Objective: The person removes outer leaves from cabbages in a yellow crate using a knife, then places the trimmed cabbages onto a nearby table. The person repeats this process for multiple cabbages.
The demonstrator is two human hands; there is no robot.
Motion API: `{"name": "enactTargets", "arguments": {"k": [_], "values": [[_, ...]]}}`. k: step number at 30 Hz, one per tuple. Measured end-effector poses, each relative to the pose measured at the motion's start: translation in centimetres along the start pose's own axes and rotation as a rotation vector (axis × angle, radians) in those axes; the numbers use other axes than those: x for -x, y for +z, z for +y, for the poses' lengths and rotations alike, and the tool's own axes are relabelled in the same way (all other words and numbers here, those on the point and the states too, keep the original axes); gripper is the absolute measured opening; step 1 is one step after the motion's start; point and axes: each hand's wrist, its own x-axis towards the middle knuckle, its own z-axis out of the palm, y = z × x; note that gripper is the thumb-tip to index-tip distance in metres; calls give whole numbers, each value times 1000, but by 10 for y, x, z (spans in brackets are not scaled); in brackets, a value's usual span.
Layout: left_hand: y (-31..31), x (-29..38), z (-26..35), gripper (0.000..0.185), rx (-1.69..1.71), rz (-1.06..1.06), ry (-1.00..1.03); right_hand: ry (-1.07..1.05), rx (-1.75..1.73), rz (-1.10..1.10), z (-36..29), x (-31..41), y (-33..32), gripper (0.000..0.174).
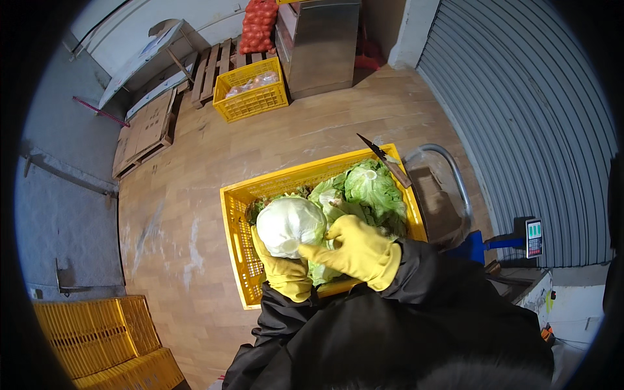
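Note:
A pale round head of lettuce or cabbage [291, 225] rests in my left hand [282, 270], which wears a yellow glove and cups it from below and the left. My right hand [358, 248], gloved the same way, is at the head's right side, its fingers bent and one fingertip by the stem end; whether it grips is unclear. Beneath both hands stands a yellow plastic crate [229, 214]. Inside it lie a green leafy head [373, 187] and loose green leaves [324, 192]. A knife with a dark blade and wooden handle [397, 173] lies across the crate's right corner.
Right of the crate are a curved metal tube handle [458, 175] and a scale display [534, 238]. Ahead stand another yellow crate [251, 107], a red net sack [258, 27], wooden pallets [209, 73] and a metal cabinet [321, 53]. Yellow crates [97, 336] are stacked lower left.

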Motion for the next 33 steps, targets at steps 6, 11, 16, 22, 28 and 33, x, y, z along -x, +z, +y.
{"name": "enactTargets", "arguments": {"k": [6, 11, 16, 22, 28, 33], "values": [[3, 7, 1, 105, -118, -160, 20, -283, -250, 59, 18, -8, 11, 11], [4, -3, 12, 103, 445, -165, -362, -486, -325, 221, 46, -14, 6, 11], [13, -5, 10, 83, 314, -49, -343, -343, -1029, -90, 48, -17, 0, 28], [20, -7, 18, 78, 198, -78, -376, -507, -1032, -39, 40, -16, -7, 9], [21, -1, 15, 81, 382, -114, -444, -105, -1167, 190, 34, -19, -12, 11], [17, -5, 11, 74, 395, -56, -354, -25, -1159, 217, 20, -20, -25, 22]]}}
